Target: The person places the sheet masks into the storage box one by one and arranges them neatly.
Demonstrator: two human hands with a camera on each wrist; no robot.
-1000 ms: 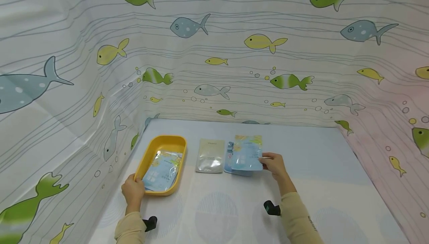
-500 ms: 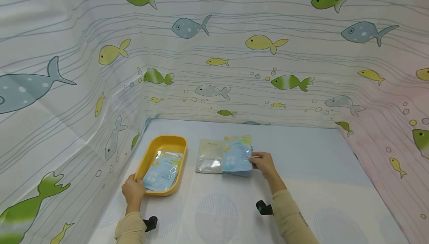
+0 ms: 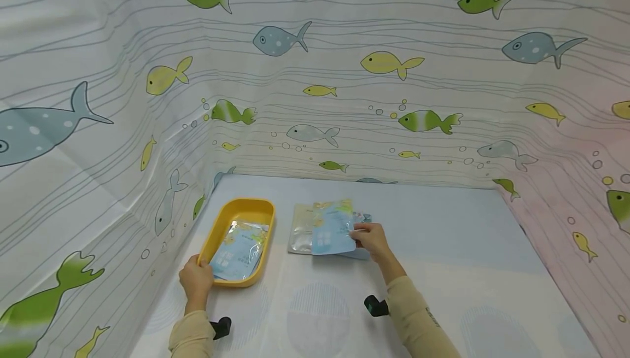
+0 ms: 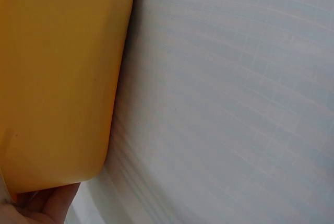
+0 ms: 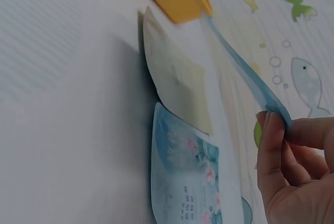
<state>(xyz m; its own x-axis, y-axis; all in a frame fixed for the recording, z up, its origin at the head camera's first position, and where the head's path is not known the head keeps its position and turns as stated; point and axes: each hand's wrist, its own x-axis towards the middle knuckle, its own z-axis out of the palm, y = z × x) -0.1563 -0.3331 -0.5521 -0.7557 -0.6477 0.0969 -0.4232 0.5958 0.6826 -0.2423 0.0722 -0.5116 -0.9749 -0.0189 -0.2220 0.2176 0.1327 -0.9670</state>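
My right hand (image 3: 371,240) pinches the right edge of a light blue sachet (image 3: 333,228) with yellow print at its top. In the right wrist view that sachet hangs edge-on above the table, thumb and fingers (image 5: 271,151) on its edge. Beneath it lie a silver-beige sachet (image 3: 301,232) and a blue sachet with pink flowers (image 5: 185,172), side by side and partly covered in the head view. At the left, my left hand (image 3: 196,276) grips the near-left corner of a yellow tray (image 3: 270,210). Blue sachets (image 3: 239,251) lie inside the tray.
The pale table (image 3: 443,227) has printed circles near its front. A fish-patterned sheet (image 3: 344,90) rises at the back and both sides. Black wrist cameras (image 3: 376,306) sit on both forearms.
My right hand has carried the light blue sachet leftward, from over the flowered sachet to over the silver-beige one. The left hand and tray have stayed in place.
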